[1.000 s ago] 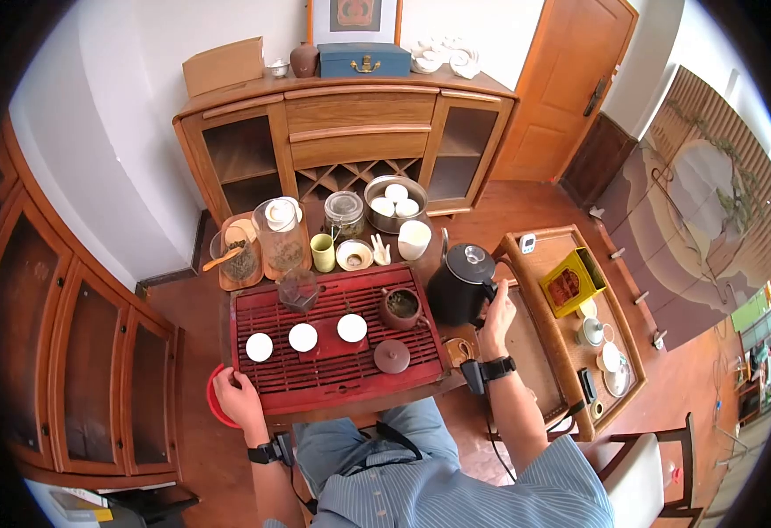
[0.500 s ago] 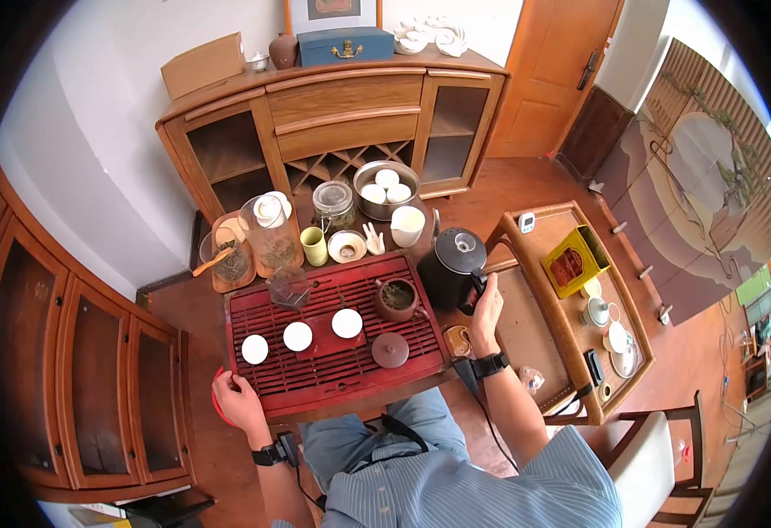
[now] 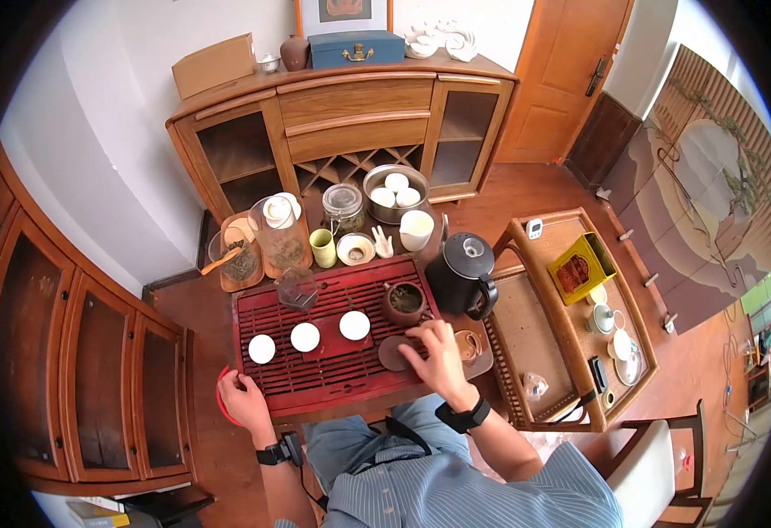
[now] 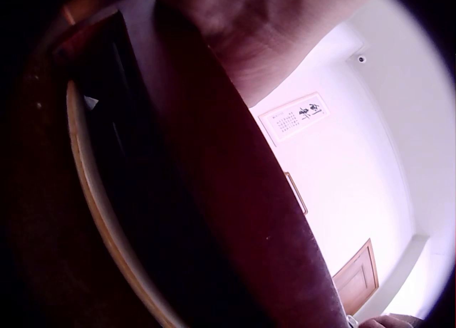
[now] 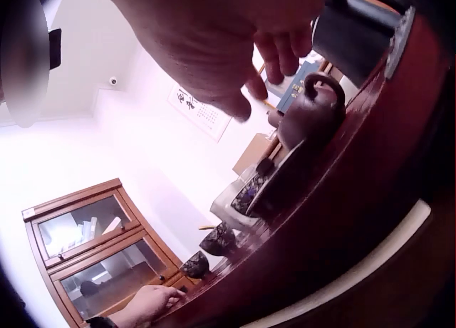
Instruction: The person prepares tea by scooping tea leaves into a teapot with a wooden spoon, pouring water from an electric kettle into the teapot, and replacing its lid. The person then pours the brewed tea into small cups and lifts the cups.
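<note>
In the head view my right hand (image 3: 439, 359) hovers over the right side of the red slatted tea tray (image 3: 315, 398), fingers spread. Beneath its fingertips lies the brown teapot lid (image 3: 392, 354), partly covered by the hand. The right wrist view has the thumb and fingers apart above the lid (image 5: 279, 177), nothing between them. Just beyond stands the lidless brown teapot (image 3: 403, 304) with tea leaves inside. Three small cups (image 3: 305, 336), white inside, stand in a row on the tray. My left hand (image 3: 245, 402) rests at the tray's left edge, fingers loosely bent.
A black kettle (image 3: 462, 273) stands right of the tray. Behind the tray are a glass pitcher (image 3: 297, 289), green cup (image 3: 323, 248), white pitcher (image 3: 416, 231), lidded jar (image 3: 343, 208) and metal bowl (image 3: 373, 209). A wicker cart (image 3: 526, 339) is on the right.
My right hand has left the kettle's handle and moved left and toward me, over the teapot lid. The kettle stays beside the tray. My left hand keeps its place at the tray's edge.
</note>
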Motion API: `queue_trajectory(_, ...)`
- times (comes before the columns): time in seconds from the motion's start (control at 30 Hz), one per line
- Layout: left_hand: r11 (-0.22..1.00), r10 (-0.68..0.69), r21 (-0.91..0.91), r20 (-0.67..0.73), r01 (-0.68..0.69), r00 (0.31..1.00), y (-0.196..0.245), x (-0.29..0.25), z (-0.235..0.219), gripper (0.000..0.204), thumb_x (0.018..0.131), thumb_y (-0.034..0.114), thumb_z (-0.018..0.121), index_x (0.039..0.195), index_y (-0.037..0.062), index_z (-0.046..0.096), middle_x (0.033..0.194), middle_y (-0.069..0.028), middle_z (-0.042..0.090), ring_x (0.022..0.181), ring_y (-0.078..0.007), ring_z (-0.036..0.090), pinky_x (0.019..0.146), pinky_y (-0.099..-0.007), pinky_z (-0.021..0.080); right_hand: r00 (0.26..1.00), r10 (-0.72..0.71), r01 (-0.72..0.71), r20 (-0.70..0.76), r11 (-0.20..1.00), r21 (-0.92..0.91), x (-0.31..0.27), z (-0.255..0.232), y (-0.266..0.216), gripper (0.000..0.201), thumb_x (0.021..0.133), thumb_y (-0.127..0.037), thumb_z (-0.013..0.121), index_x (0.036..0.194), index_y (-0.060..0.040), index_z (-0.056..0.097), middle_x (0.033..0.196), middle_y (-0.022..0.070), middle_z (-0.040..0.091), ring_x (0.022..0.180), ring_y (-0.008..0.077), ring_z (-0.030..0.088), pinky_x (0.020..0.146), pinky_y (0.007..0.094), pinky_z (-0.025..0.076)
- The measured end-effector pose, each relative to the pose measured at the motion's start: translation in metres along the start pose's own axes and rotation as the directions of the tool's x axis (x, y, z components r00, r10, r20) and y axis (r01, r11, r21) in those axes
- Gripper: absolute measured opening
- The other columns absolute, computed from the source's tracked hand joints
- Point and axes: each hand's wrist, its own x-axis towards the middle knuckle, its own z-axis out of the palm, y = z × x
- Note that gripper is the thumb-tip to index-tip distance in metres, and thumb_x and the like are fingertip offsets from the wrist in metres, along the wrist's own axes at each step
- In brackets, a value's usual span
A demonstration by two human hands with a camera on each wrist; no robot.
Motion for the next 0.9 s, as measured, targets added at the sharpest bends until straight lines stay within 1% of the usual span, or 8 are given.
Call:
queue_trajectory(0.07, 0.995, -0.077, -0.061, 0.028, 0.079, 0.997, 0.010, 0.001, -0.005, 0.015, 0.090, 0.009, 0.060, 0.101, -0.0009, 0.062, 0.103, -0.0152, 0.062, 0.092, -0.0331, 0.062, 0.080, -0.0407, 0.050, 0.999, 0.034, -0.034, 0.014, 0.999, 0.006, -0.005, 0.008, -0.006, 0.028, 0.079, -0.017, 0.078, 0.101, -0.0037, 0.067, 0.100, 0.0110, 0.056, 0.093, 0.0313, 0.054, 0.081, 0.0399, 0.047)
queue_trajectory(0.13, 0.995, -0.078, -0.053, 0.032, 0.080, 0.996, 0.007, 0.001, -0.005, 0.015, 0.090, 0.009, 0.059, 0.101, -0.0008, 0.062, 0.103, -0.0151, 0.062, 0.092, -0.0331, 0.062, 0.080, -0.0408, 0.050, 0.994, 0.017, -0.022, 0.110, 0.999, 0.042, -0.007, 0.014, -0.004, 0.023, 0.081, -0.015, 0.076, 0.100, -0.0035, 0.068, 0.095, 0.0105, 0.057, 0.093, 0.0309, 0.054, 0.081, 0.0393, 0.047)
queue_trajectory(0.2, 0.996, -0.078, -0.048, 0.041, 0.080, 0.996, 0.004, 0.001, -0.002, 0.015, 0.090, 0.009, 0.059, 0.101, -0.0007, 0.062, 0.103, -0.0150, 0.062, 0.092, -0.0331, 0.062, 0.080, -0.0410, 0.050, 0.995, 0.006, -0.009, 0.099, 1.000, 0.023, -0.007, 0.017, -0.004, 0.020, 0.081, -0.013, 0.075, 0.097, -0.0026, 0.068, 0.092, 0.0102, 0.058, 0.092, 0.0308, 0.054, 0.081, 0.0391, 0.047)
queue_trajectory(0.3, 0.999, -0.032, -0.020, 0.026, 0.033, 0.999, -0.003, -0.001, 0.002, 0.015, 0.095, 0.012, 0.058, 0.104, 0.0008, 0.061, 0.098, -0.0097, 0.060, 0.085, -0.0261, 0.061, 0.078, -0.0394, 0.050, 0.993, 0.003, -0.006, 0.118, 1.000, 0.023, -0.008, 0.017, -0.005, 0.021, 0.080, -0.012, 0.075, 0.097, -0.0016, 0.068, 0.093, 0.0108, 0.059, 0.093, 0.0312, 0.054, 0.081, 0.0392, 0.047)
queue_trajectory(0.5, 0.999, -0.045, -0.007, 0.028, 0.045, 0.999, 0.000, 0.000, -0.001, 0.015, 0.095, 0.012, 0.058, 0.104, 0.0016, 0.062, 0.097, -0.0093, 0.060, 0.084, -0.0260, 0.061, 0.077, -0.0402, 0.050, 0.995, 0.035, -0.040, 0.088, 0.998, 0.052, -0.005, 0.015, -0.007, 0.018, 0.078, -0.011, 0.077, 0.091, -0.0006, 0.069, 0.090, 0.0108, 0.063, 0.091, 0.0318, 0.056, 0.081, 0.0396, 0.048)
queue_trajectory(0.57, 0.996, -0.072, -0.055, 0.037, 0.074, 0.997, 0.011, 0.001, -0.007, 0.015, 0.089, 0.008, 0.061, 0.101, 0.0001, 0.061, 0.097, -0.0140, 0.061, 0.088, -0.0319, 0.062, 0.078, -0.0416, 0.050, 0.998, 0.048, -0.050, 0.027, 0.996, 0.080, 0.006, 0.006, -0.009, 0.017, 0.077, -0.011, 0.078, 0.089, -0.0011, 0.070, 0.089, 0.0112, 0.064, 0.090, 0.0320, 0.058, 0.080, 0.0398, 0.049)
queue_trajectory(0.73, 0.996, -0.060, -0.059, 0.030, 0.062, 0.998, 0.009, 0.001, -0.005, 0.015, 0.088, 0.008, 0.061, 0.101, 0.0001, 0.061, 0.096, -0.0138, 0.060, 0.088, -0.0313, 0.061, 0.078, -0.0412, 0.050, 0.993, 0.062, -0.062, -0.104, 0.998, 0.003, 0.042, -0.005, 0.004, 0.016, 0.076, -0.010, 0.079, 0.088, -0.0023, 0.071, 0.085, 0.0105, 0.065, 0.084, 0.0279, 0.060, 0.072, 0.0367, 0.051)
queue_trajectory(0.9, 1.000, -0.003, -0.026, 0.000, 0.003, 1.000, -0.001, 0.000, 0.001, 0.014, 0.093, 0.011, 0.059, 0.103, 0.0010, 0.061, 0.096, -0.0103, 0.060, 0.083, -0.0273, 0.060, 0.076, -0.0394, 0.050, 0.991, 0.096, -0.099, -0.096, 0.995, -0.025, 0.074, 0.005, 0.021, 0.017, 0.079, -0.012, 0.077, 0.089, -0.0006, 0.071, 0.086, 0.0115, 0.063, 0.088, 0.0306, 0.057, 0.080, 0.0390, 0.049)
